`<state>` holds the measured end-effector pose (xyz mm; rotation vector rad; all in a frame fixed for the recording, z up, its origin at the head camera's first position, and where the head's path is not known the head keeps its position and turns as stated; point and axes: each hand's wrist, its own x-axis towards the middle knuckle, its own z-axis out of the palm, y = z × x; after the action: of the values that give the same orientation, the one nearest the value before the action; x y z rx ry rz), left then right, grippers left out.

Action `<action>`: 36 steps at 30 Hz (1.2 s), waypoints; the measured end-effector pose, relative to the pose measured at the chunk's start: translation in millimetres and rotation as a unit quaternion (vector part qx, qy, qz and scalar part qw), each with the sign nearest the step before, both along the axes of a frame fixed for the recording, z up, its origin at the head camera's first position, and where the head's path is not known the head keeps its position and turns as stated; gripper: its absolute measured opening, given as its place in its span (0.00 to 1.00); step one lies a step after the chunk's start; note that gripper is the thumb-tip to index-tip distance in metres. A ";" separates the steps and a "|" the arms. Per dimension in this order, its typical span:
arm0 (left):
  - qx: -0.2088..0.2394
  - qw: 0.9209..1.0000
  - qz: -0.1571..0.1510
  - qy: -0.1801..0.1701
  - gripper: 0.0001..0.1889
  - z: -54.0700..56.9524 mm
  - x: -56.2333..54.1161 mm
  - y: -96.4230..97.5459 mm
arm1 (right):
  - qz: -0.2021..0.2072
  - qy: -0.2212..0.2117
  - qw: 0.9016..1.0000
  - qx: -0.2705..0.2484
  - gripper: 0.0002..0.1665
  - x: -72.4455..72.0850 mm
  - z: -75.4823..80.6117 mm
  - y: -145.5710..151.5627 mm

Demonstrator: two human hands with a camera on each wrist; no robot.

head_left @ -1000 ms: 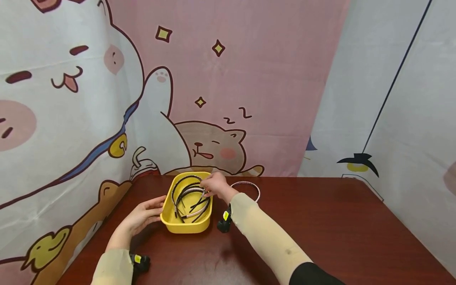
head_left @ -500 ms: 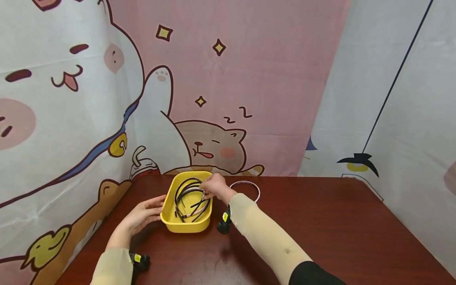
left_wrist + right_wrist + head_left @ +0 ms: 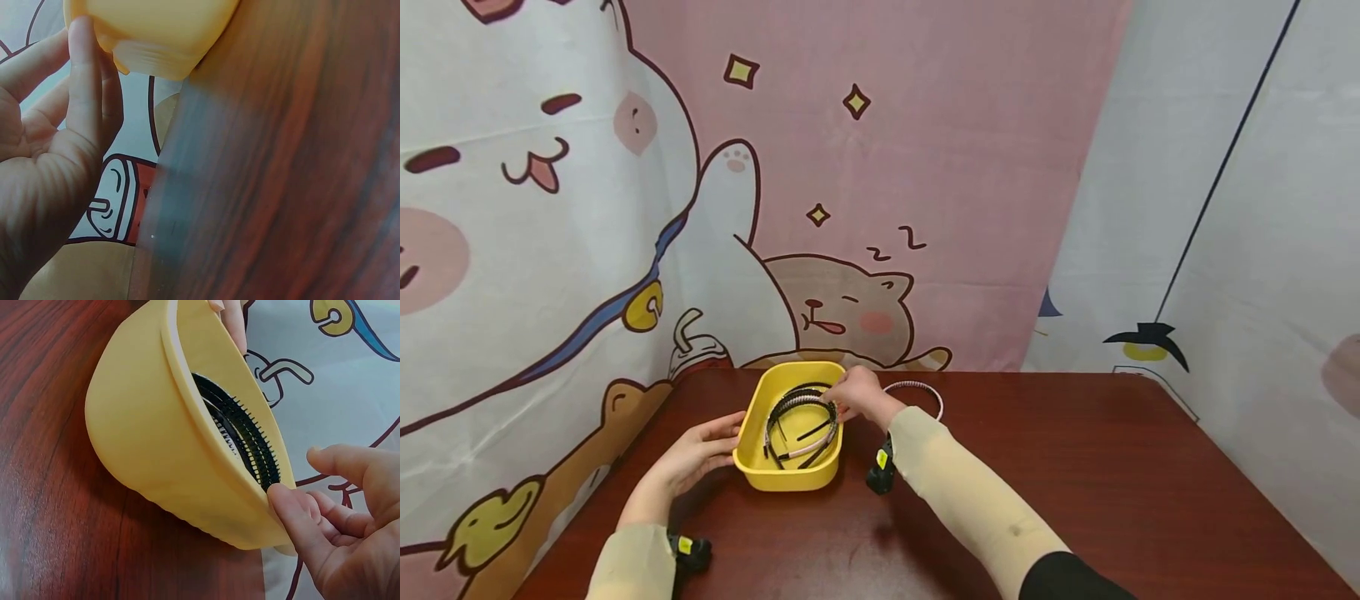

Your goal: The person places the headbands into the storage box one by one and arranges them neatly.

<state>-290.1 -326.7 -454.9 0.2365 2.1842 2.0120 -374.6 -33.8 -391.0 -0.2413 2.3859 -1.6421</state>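
Observation:
A yellow tub (image 3: 786, 481) sits on the table with several headbands inside, black, silvery and pale pink. My left hand (image 3: 700, 454) holds its left side; in the left wrist view a finger (image 3: 84, 62) lies against the outer wall at the rim. Over the right edge of the tub reaches my right hand (image 3: 857, 396), its fingertips beside a black toothed headband (image 3: 240, 419). The right wrist view shows one digit held apart from the others, with a gap between, and a fingertip near or touching the headband. The headband's far end is hidden in the tub.
Behind my right wrist a pale headband (image 3: 917, 386) lies on the dark red wooden table (image 3: 1075, 475). A printed cartoon curtain (image 3: 970, 208) hangs along the table's back edge and the left side.
The black headband that stood high along the tub's left has dropped lower and shifted right among the others. My right hand has moved only slightly; my left hand keeps its place on the tub.

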 end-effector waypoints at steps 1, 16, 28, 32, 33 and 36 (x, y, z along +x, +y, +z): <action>0.001 1.000 0.001 -0.001 0.35 -0.2 0.1 -0.4 | 0.000 -0.001 1.000 -0.001 0.08 0.1 0.6 0.6; 0.004 1.000 -0.009 0.001 0.34 -6.0 2.8 -2.2 | 0.000 -0.005 1.000 -0.030 0.12 -2.9 7.2 8.0; 0.003 1.000 -0.013 0.003 0.34 -2.9 1.3 0.6 | -0.013 0.012 1.000 -0.016 0.09 -26.3 20.8 45.3; 0.002 1.000 -0.012 0.005 0.34 -1.2 1.1 0.9 | -0.028 0.018 0.999 -0.005 0.10 -34.3 23.9 68.5; 0.002 1.000 -0.011 0.006 0.33 -1.0 1.2 0.6 | -0.032 0.018 0.999 -0.007 0.10 -36.2 24.7 74.5; 0.001 1.000 -0.009 0.008 0.33 -0.5 1.7 -0.7 | -0.044 0.017 0.999 -0.011 0.11 -41.5 24.2 91.4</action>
<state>-288.4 -327.4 -455.4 0.2741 2.1812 2.0105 -416.1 57.6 -366.8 -0.1712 2.4386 -1.7163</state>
